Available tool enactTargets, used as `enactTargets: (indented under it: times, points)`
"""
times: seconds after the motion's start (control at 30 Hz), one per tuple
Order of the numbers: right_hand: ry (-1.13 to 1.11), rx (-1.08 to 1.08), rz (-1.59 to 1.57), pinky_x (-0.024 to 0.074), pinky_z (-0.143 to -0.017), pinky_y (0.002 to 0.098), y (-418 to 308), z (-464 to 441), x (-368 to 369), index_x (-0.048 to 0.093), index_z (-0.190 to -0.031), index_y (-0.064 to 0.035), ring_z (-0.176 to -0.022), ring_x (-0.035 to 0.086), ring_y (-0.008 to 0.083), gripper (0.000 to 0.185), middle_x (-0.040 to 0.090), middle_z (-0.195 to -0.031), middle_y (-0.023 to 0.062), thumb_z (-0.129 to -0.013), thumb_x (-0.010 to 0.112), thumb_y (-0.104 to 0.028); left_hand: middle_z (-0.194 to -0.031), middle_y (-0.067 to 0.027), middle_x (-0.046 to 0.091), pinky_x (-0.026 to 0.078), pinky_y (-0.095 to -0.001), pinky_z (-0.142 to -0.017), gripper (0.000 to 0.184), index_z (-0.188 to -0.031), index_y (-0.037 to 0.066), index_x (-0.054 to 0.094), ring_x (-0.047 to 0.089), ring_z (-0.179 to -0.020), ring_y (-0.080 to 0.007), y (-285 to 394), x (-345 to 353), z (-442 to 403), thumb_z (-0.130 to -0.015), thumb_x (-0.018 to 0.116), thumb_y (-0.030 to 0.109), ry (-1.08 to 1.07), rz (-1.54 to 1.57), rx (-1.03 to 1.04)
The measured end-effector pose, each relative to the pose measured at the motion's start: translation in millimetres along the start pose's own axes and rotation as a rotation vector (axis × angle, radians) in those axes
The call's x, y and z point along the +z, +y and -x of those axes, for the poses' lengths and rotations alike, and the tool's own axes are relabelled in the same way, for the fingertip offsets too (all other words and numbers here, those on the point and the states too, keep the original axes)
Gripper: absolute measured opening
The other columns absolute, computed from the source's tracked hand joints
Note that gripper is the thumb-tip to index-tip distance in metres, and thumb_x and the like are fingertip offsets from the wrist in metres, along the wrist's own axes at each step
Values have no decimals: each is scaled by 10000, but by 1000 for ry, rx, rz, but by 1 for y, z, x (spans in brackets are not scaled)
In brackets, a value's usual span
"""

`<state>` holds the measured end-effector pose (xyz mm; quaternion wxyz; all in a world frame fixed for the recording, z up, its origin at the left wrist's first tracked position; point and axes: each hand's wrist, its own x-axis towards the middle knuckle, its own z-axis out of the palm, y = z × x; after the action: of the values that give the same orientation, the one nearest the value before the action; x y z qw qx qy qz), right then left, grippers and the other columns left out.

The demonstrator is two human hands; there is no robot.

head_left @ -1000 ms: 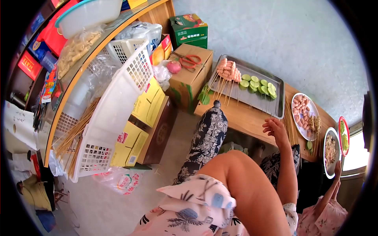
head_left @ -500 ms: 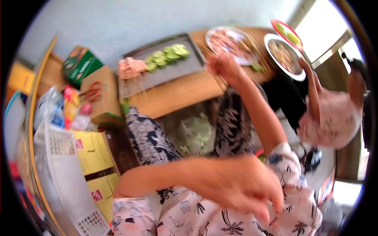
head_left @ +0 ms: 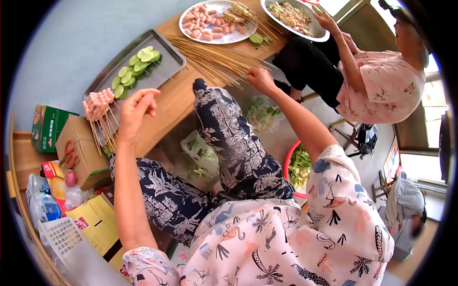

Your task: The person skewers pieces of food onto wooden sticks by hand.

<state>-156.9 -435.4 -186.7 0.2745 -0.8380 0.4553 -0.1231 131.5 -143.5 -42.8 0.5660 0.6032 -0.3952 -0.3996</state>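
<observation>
My right hand (head_left: pixel 260 80) is closed at the near ends of a spread bundle of bamboo skewers (head_left: pixel 210 55) on the wooden table; its fingertips seem to pinch a skewer. My left hand (head_left: pixel 137 112) hangs over the table's front edge, fingers loosely bent, nothing visible in it. Beyond it a grey metal tray (head_left: pixel 167 57) bears skewered cucumber slices (head_left: pixel 136 66) and skewered pink sausages (head_left: pixel 98 104). An oval plate (head_left: pixel 183 16) behind the bundle carries loose small sausages (head_left: pixel 202 24) and skewered pale yellowish food (head_left: pixel 241 13). More cucumber slices (head_left: pixel 257 39) lie beside that plate.
A co-worker (head_left: pixel 377 86) sits at the right, hands over a basin (head_left: pixel 319 35) of pale food pieces. Left stand a cardboard box (head_left: pixel 81 140) with red scissors (head_left: pixel 70 153) and a green box (head_left: pixel 50 128). Below are a bag of greens (head_left: pixel 200 155) and a red-rimmed basin (head_left: pixel 287 167).
My left hand has swung from across my chest to the table's left side. My right hand has moved from by the plate to the skewers' near ends. The view has turned.
</observation>
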Motion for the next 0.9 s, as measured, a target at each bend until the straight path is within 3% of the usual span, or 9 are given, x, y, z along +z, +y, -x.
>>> enactTargets:
  times: [0.03, 0.1, 0.2, 0.4, 0.57, 0.7, 0.8, 0.87, 0.9]
  points:
    - [-8, 13, -9, 523, -709, 395, -2, 5, 1, 695, -911, -99, -785, 675, 269, 212, 693, -803, 111, -810, 597, -257, -738, 20, 550, 419, -199, -609, 211, -1049, 7, 641, 501, -642, -59, -14, -4, -1, -954, 559, 176, -7, -6, -15]
    - [-72, -28, 97, 504, -783, 428, -19, 11, 7, 701, -897, -130, -899, 648, 326, 214, 693, -871, 125, -801, 604, -294, -752, 14, 553, 432, -208, -610, 217, -1067, 12, 618, 509, -638, -74, -37, -17, 5, -957, 564, 192, 221, 304, -205]
    - [-60, -105, 149, 507, -732, 438, -29, 13, 11, 678, -876, -123, -844, 653, 325, 221, 688, -841, 121, -793, 644, -325, -750, 9, 547, 446, -214, -615, 216, -1070, 16, 606, 512, -630, -86, -37, -17, 6, -952, 573, 195, 289, 353, -175]
    - [-61, -233, 457, 500, -668, 454, -36, 18, 19, 634, -817, -94, -784, 658, 331, 306, 665, -769, 127, -756, 699, -387, -750, 11, 564, 449, -214, -619, 210, -1054, 14, 616, 507, -624, -78, -31, -7, 7, -947, 579, 191, 252, 266, -190]
    - [-28, -255, 513, 506, -671, 461, -33, 21, 28, 637, -825, -78, -774, 660, 341, 158, 665, -779, 150, -776, 632, -228, -749, 21, 569, 440, -199, -620, 205, -1037, 28, 637, 503, -623, -67, -26, 1, 4, -951, 575, 203, 213, 213, -177]
    - [-49, -253, 507, 502, -681, 476, -38, 23, 18, 645, -822, -79, -776, 655, 353, 175, 664, -788, 158, -761, 645, -243, -753, 25, 574, 434, -191, -618, 213, -1041, 28, 639, 502, -625, -61, -25, 6, 1, -953, 573, 210, 184, 192, -185]
    - [-76, -263, 289, 506, -622, 404, -43, 25, 2, 642, -792, -76, -695, 657, 281, 174, 665, -738, 122, -793, 647, -249, -754, 23, 578, 433, -187, -618, 216, -1043, 30, 640, 506, -627, -59, -24, 7, 0, -957, 567, 215, 175, 191, -159]
    - [-535, 167, -403, 466, -551, 289, -55, 23, -14, 628, -742, -78, -608, 609, 164, 228, 643, -688, 56, -851, 632, -278, -748, 23, 584, 435, -186, -606, 217, -1028, 38, 650, 514, -617, -57, -26, 9, -1, -952, 573, 227, 176, 205, -142]
    - [-625, 258, -649, 389, -506, 212, -63, 29, -24, 605, -761, -75, -540, 513, 84, 244, 601, -650, 5, -911, 580, -266, -743, 23, 591, 436, -186, -593, 219, -1014, 46, 660, 522, -606, -54, -27, 9, -3, -948, 580, 239, 180, 217, -129]
